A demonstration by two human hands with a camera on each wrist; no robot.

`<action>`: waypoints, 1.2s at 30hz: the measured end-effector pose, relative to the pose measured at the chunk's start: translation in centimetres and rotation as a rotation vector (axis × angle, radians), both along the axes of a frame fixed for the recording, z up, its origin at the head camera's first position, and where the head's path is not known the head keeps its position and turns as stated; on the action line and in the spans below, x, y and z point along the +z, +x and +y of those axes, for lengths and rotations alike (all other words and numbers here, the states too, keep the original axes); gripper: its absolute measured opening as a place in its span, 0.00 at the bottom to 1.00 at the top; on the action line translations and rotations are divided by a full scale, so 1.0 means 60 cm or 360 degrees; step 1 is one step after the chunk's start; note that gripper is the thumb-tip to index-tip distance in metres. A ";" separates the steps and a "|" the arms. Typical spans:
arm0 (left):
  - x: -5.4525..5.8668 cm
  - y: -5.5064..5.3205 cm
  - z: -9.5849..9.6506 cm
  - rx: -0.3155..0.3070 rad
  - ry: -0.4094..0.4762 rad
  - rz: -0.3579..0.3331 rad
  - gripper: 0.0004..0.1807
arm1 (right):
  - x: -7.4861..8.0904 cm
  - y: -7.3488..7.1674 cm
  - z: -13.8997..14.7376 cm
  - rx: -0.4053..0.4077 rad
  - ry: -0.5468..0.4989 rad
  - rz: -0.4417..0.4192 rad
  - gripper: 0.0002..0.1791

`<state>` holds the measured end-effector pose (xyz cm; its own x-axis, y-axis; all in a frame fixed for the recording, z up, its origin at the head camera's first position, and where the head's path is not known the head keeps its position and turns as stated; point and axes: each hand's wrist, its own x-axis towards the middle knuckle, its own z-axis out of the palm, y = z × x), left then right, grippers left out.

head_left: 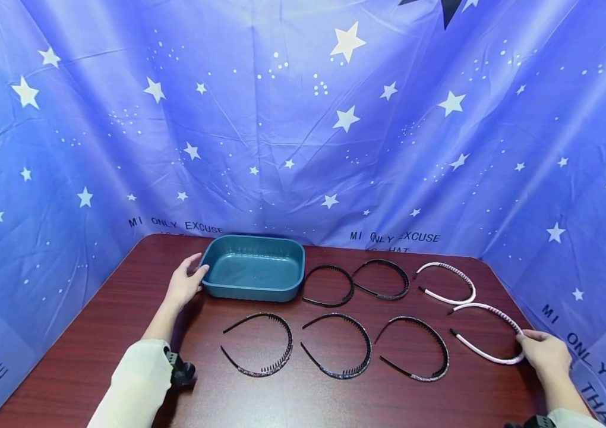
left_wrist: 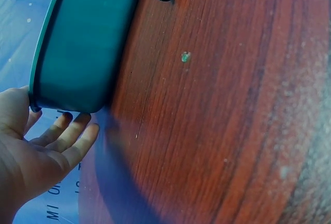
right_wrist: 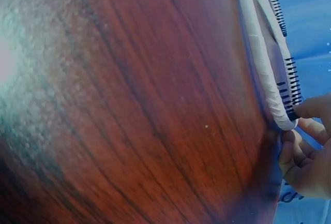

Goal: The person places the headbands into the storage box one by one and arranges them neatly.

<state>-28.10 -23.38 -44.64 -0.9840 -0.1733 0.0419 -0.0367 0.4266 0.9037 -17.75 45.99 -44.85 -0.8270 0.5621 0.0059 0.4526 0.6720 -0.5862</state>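
A teal plastic bin (head_left: 252,293) stands at the back left of the table, with nothing inside. My left hand (head_left: 185,284) touches its left end from outside, the fingers (left_wrist: 77,149) fairly straight against the wall. At the right edge, my right hand (head_left: 548,356) pinches the curved end of a white headband (head_left: 487,356) between thumb and fingers; the right wrist view shows this white headband (right_wrist: 261,53) with dark teeth inside. Just behind it lies a second white headband (head_left: 458,274).
Several dark toothed headbands lie on the table (head_left: 201,386): a front row with a left one (head_left: 289,345), a middle one (head_left: 369,345) and a right one (head_left: 446,351), and two black headbands (head_left: 353,285) (head_left: 407,279) behind. A blue star-printed cloth (head_left: 281,119) hangs around the table.
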 end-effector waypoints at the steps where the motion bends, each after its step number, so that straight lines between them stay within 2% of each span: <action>1: 0.000 0.000 0.000 0.0001 -0.0001 0.0001 0.29 | 0.001 -0.001 0.000 -0.0003 -0.0022 0.0001 0.21; 6: 0.003 0.003 -0.001 0.0000 -0.0004 0.0001 0.30 | 0.007 -0.002 0.004 0.0014 -0.0188 0.0025 0.22; 10: 0.002 0.002 0.000 -0.0004 -0.0012 0.0005 0.30 | 0.011 0.000 0.007 0.0052 -0.0374 0.0087 0.11; 14: -0.002 -0.001 -0.002 -0.0017 -0.0009 0.0017 0.30 | 0.016 -0.001 0.009 0.0062 -0.0526 0.0153 0.19; 15: -0.006 -0.003 -0.004 -0.0010 0.0003 0.0058 0.30 | 0.018 -0.001 0.009 0.0068 -0.0552 0.0166 0.20; 20: -0.008 -0.003 -0.006 -0.0018 -0.0010 0.0057 0.29 | 0.029 -0.003 0.004 0.0113 -0.0681 0.0218 0.24; 22: -0.005 -0.002 -0.006 -0.0023 -0.0031 0.0007 0.29 | 0.034 -0.004 -0.002 0.0137 -0.0705 0.0232 0.24; 33: -0.005 -0.004 -0.006 -0.0025 -0.0035 0.0002 0.29 | 0.051 -0.017 -0.038 0.0290 -0.0746 0.0328 0.25; 36: -0.004 -0.003 -0.005 -0.0026 -0.0037 -0.0010 0.28 | 0.054 -0.022 -0.048 0.0320 -0.0747 0.0345 0.22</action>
